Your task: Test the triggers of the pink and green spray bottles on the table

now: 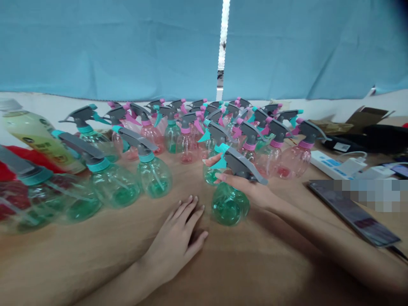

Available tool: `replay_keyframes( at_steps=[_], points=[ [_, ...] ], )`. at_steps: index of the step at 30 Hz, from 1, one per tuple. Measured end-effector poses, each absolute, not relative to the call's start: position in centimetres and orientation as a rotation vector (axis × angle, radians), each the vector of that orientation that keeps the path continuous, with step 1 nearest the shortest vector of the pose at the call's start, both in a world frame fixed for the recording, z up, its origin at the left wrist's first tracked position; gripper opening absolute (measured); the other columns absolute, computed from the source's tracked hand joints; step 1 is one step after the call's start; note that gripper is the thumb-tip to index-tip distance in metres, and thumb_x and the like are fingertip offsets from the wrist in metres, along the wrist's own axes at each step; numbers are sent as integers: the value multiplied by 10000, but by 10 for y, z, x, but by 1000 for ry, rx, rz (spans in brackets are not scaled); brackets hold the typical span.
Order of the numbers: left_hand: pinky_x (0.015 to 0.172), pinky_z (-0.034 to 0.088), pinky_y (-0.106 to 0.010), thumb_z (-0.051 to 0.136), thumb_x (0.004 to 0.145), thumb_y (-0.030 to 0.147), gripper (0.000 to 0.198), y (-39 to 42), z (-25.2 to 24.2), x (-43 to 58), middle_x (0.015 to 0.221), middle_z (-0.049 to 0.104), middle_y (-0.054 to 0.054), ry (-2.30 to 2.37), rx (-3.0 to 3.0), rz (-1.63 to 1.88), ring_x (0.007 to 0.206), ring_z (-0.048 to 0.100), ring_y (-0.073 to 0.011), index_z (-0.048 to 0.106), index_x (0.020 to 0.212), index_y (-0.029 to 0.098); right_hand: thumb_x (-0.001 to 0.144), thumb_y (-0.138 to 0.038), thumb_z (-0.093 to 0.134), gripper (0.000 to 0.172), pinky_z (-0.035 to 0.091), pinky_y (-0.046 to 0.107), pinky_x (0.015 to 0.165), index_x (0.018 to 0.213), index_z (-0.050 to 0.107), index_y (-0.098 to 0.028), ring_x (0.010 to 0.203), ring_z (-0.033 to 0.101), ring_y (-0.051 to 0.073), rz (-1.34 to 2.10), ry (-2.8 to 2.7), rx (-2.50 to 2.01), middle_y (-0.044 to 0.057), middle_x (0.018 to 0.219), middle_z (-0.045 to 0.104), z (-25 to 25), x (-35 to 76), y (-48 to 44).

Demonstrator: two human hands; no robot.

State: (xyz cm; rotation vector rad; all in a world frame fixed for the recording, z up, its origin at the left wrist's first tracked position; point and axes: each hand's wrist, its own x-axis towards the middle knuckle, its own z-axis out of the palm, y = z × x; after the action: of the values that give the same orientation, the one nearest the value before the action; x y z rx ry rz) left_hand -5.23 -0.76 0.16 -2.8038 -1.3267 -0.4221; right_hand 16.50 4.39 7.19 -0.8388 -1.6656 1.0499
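Note:
My right hand (pixel 245 183) grips a green spray bottle (pixel 230 206) round its neck, with fingers around the turquoise collar and trigger. This bottle has a grey head with a turquoise nozzle, and its base is tipped slightly toward me. Flat on the wooden table (pixel 223 272) lies my left hand (pixel 177 238), palm down, fingers spread and holding nothing. The closest bottle to it is another green spray bottle (pixel 155 176) standing upright, just beyond and left of the fingers.
Several green and pink spray bottles (pixel 188 144) crowd the back. More green bottles (pixel 116 185) line the left, beside a large yellow-labelled bottle (pixel 41 136). At right are a power strip (pixel 330 163) with chargers and a phone (pixel 353 214). A blue curtain (pixel 111 46) hangs behind.

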Motion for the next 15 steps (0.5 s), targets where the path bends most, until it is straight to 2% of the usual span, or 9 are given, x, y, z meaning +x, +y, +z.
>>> replay_keyframes(
  at_steps=[3,9,15],
  points=[
    [1090,321,-477,445,956,412,469,-8,1,-52,1455,421,-131,-1324,-2815,-424,1357,353,-279,478,1336,138,820,-358,629,340,512,344,828,1153,607,-293,878,645,173,1057,-1673,-836,10,993,685,70,166,45],
    [1092,318,-472,438,963,415,473,-8,2,-53,1467,404,-127,-1327,-2798,-405,1363,341,-271,465,1347,142,820,-339,633,234,508,318,782,1040,618,-261,855,643,160,1046,-1662,-830,15,1060,670,70,165,46],
    [1092,318,-474,427,969,428,482,-9,2,-52,1471,396,-134,-1325,-2799,-367,1363,343,-271,466,1348,132,834,-364,625,239,494,347,822,1058,609,-279,885,635,172,1008,-1694,-817,7,1128,652,68,165,46]
  ],
)
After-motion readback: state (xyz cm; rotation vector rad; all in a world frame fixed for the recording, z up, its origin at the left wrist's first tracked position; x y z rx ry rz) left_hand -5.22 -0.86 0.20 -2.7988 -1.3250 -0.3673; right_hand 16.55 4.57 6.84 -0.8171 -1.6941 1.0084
